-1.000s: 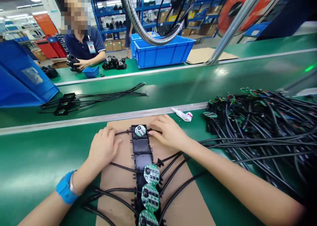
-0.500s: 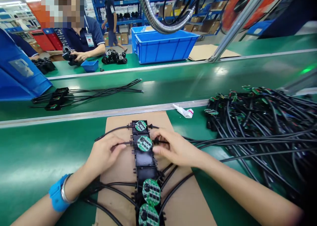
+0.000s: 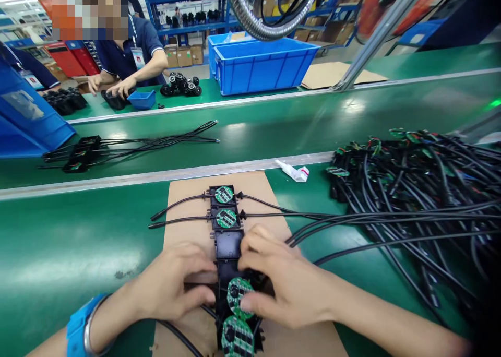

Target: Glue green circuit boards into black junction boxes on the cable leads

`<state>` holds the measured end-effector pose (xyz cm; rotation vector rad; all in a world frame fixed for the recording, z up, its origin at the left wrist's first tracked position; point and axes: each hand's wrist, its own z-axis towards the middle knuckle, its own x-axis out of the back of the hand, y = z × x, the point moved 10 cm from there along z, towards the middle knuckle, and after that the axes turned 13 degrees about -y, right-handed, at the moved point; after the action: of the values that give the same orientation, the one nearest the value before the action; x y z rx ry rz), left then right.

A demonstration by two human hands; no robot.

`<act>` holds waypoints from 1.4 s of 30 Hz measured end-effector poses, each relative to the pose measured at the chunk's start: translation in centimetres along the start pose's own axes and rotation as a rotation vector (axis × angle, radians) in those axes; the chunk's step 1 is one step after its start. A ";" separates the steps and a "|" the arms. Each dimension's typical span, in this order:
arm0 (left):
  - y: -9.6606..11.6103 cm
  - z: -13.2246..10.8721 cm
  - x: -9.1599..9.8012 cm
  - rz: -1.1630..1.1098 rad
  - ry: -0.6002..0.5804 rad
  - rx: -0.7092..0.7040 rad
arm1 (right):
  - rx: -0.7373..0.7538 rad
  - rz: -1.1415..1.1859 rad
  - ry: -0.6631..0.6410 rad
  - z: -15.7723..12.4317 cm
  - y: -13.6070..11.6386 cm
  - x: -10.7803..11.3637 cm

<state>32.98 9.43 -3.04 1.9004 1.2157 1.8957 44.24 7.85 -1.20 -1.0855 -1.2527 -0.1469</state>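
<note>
A black row of square housings (image 3: 227,245) lies on a brown cardboard sheet (image 3: 183,231). The two far housings hold round green circuit boards (image 3: 224,194) with black cables (image 3: 176,204) running out both sides. My left hand (image 3: 176,284) and my right hand (image 3: 282,278) are closed around a round green board (image 3: 236,293) with cables, lower in the row. Another board (image 3: 235,338) sits just below, near the picture's bottom edge. One housing between the hands and the far boards stands without a board.
A big heap of black cables with boards (image 3: 415,185) fills the right. A white tube (image 3: 291,171) lies by the metal rail. On the belt beyond lie wired housings (image 3: 78,156). A blue bin (image 3: 262,64) and a seated person's hands (image 3: 113,88) are across.
My hands have come down the row from the second housing, which now holds its board with cables lying free, to a board lower down. The person opposite set parts on the table.
</note>
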 end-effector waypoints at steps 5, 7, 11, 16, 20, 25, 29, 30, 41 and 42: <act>0.2 -0.2 -1.6 -0.099 -0.004 -0.029 | 0.108 0.043 -0.060 -0.3 -2.7 -1.6; -0.2 -0.4 -0.7 -0.100 0.060 -0.006 | 0.098 0.075 -0.046 -0.4 -1.8 -1.0; -1.9 -0.8 2.0 0.025 0.254 0.117 | -0.065 0.089 0.073 -0.7 2.8 1.3; -3.2 0.4 1.2 0.288 0.213 0.194 | -0.137 -0.176 0.077 -0.6 5.6 0.2; -3.0 1.0 0.6 0.444 0.207 0.234 | -0.124 -0.337 0.151 -1.0 5.0 -0.1; -3.6 -0.4 1.2 0.445 0.168 0.295 | -0.120 -0.418 0.176 -1.5 4.9 0.1; -5.1 -4.1 1.7 0.404 0.082 0.399 | -0.146 -0.405 0.174 -1.7 6.0 0.0; -5.1 -4.9 1.9 0.415 0.080 0.426 | -0.154 -0.412 0.170 -1.7 6.1 -0.1; 2.9 -1.8 -3.6 -0.050 -0.119 0.038 | 0.081 0.011 0.005 -1.9 -5.3 -3.1; 2.7 -1.7 -4.0 -0.079 -0.109 0.035 | 0.086 0.018 -0.004 -2.0 -5.8 -3.7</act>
<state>33.16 4.38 -3.98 1.9157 1.2784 1.7186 40.61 1.75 -0.67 -1.0227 -1.2415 -0.0761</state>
